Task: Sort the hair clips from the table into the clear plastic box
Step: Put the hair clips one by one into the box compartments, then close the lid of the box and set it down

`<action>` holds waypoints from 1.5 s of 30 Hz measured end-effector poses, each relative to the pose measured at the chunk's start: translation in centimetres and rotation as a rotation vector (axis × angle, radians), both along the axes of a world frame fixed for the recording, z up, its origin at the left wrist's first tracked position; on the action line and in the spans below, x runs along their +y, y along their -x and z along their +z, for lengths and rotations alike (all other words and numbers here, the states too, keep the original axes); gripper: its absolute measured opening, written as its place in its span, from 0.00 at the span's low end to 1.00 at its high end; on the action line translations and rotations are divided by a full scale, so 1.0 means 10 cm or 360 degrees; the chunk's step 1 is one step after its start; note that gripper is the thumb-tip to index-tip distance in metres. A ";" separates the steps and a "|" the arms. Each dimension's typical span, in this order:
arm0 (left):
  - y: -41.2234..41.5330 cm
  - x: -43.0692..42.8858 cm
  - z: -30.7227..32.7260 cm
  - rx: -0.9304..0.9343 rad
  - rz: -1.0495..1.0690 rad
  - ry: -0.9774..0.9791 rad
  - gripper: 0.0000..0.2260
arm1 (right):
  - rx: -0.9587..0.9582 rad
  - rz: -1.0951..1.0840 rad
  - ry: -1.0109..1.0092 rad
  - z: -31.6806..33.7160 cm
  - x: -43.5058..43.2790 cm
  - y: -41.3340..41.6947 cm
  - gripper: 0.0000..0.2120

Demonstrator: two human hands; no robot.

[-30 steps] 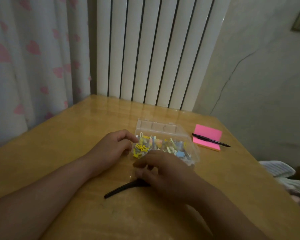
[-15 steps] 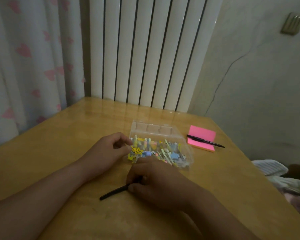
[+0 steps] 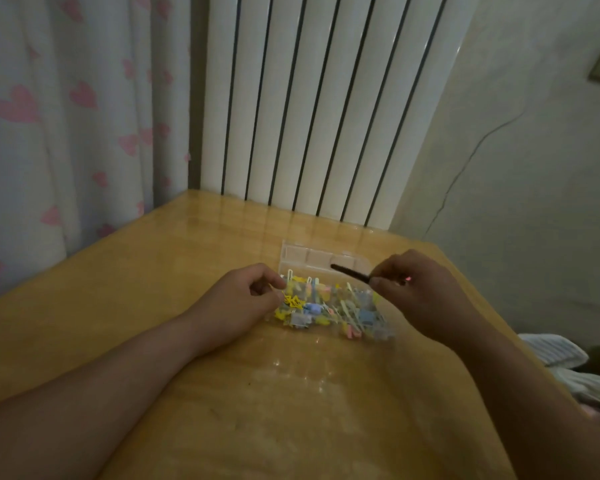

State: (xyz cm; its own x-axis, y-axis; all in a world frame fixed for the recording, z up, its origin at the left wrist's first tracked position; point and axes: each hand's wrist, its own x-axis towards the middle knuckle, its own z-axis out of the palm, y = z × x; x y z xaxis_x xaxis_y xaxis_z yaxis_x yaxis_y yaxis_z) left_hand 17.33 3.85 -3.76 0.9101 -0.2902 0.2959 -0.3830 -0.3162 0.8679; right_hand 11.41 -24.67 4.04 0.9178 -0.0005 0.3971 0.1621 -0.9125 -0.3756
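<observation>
While my right hand (image 3: 416, 292) pinches a black clip (image 3: 350, 273) over the box (image 3: 323, 258), my left hand (image 3: 243, 303) curls at its left edge, holding a yellow clip (image 3: 293, 301); the counter (image 3: 291, 393) nearer me lies open.

Black hair clip (image 3: 350, 273); yellow, blue, pink clips (image 3: 326, 308) in clear box (image 3: 321, 258); pink-heart curtain (image 3: 66, 133).

Right hand (image 3: 420, 292) hides near end of black clip (image 3: 350, 273) and right end of clear box (image 3: 326, 292). Box contents blurred: small coloured clips, shapes unclear. Both forearms cut off by bottom edge.
</observation>
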 end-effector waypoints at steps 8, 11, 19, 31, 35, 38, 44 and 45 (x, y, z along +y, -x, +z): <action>-0.03 0.00 -0.02 -0.0011 -0.0004 0.0016 0.04 | 0.0137 -0.0019 0.0351 -0.30 0.03 -0.24 0.05; -0.05 -0.01 -0.04 -0.0020 -0.0004 0.0012 0.04 | 0.0143 -0.0014 0.0339 -0.34 0.04 -0.25 0.05; -0.04 0.01 -0.04 0.0000 -0.0003 0.0007 0.04 | -0.0010 0.0010 0.0005 -0.41 -0.01 -0.20 0.05; -0.04 0.04 0.12 0.0160 0.0268 0.0271 0.08 | 0.0077 -0.0350 -0.1073 -0.43 -0.37 -0.40 0.14; -0.09 0.06 0.20 0.0360 0.0377 0.0395 0.07 | 0.0228 -0.0392 -0.1420 -0.36 -0.40 -0.53 0.14; -0.13 0.03 0.27 0.0507 0.0422 0.0288 0.06 | 0.0279 -0.0410 -0.1610 -0.40 -0.39 -0.69 0.14; -0.56 -0.24 0.39 0.0697 0.0407 -0.0019 0.11 | 0.0287 -0.0421 -0.1479 -0.55 -0.36 -0.75 0.10; -0.67 -0.30 0.37 0.0709 0.0411 -0.0045 0.14 | 0.0260 -0.0420 -0.1464 -0.58 -0.37 -0.76 0.09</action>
